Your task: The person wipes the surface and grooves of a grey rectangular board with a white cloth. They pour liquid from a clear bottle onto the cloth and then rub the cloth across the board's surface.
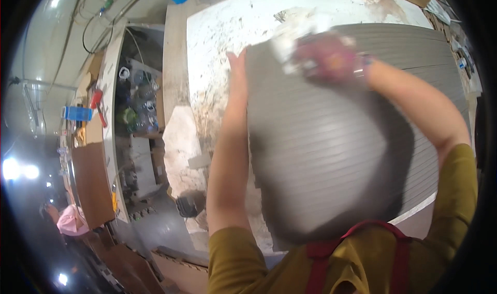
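Observation:
A wide grey surface with parallel grooves (pixel 321 154) lies in front of me; whether it is one sheet or strips side by side I cannot tell. My left hand (pixel 238 71) is bare and rests along its far left edge, thumb and a finger spread apart. Over the far part of the grey surface, my right hand (pixel 329 58), in a maroon glove, is smeared by motion. A crumpled white cloth (pixel 284 43) shows under and beside the glove, seemingly gripped in it. Underneath lies a stained white board (pixel 217 35).
A torn whitish sheet (pixel 181 138) and a black glove (pixel 189 205) lie left of my left forearm. Further left, a shelf unit (pixel 116 138) holds plastic bottles, with a red-handled tool (pixel 97 100) on its edge. Another person in pink (pixel 72 221) is at the far left.

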Demonstrator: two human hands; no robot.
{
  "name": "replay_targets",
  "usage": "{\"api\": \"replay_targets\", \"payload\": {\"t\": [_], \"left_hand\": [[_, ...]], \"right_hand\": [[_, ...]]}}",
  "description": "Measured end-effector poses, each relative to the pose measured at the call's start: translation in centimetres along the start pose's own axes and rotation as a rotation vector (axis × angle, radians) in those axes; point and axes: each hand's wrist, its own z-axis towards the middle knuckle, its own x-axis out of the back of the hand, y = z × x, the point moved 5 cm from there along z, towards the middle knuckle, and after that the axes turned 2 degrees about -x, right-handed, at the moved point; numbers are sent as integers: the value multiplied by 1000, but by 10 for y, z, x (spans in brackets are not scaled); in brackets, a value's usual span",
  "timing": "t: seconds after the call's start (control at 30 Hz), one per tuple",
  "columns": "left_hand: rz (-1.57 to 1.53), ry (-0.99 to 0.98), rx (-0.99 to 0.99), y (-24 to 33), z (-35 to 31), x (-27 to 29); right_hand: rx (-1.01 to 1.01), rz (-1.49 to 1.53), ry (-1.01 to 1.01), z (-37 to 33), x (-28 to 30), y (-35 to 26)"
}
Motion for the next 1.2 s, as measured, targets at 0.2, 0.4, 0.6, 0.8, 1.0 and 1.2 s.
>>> {"api": "replay_targets", "payload": {"t": [0.2,0.4,0.6,0.8,1.0,1.2], "left_hand": [[24,274,-19,28,-4,8],[324,186,-126,25,0,14],[350,168,-247,7,10,20],[542,168,-528,15,25,32],[570,220,-383,33,-4,6],[533,230,-355,20,1,10]], "right_hand": [[-44,-149,-24,63,-23,-69],[-362,-60,165,-94,44,103],[-246,-92,108,-56,22,63],[-44,-218,-57,69,-35,-60],[-149,5,174,-55,23,65],[-42,-25,12,-21,12,28]]}}
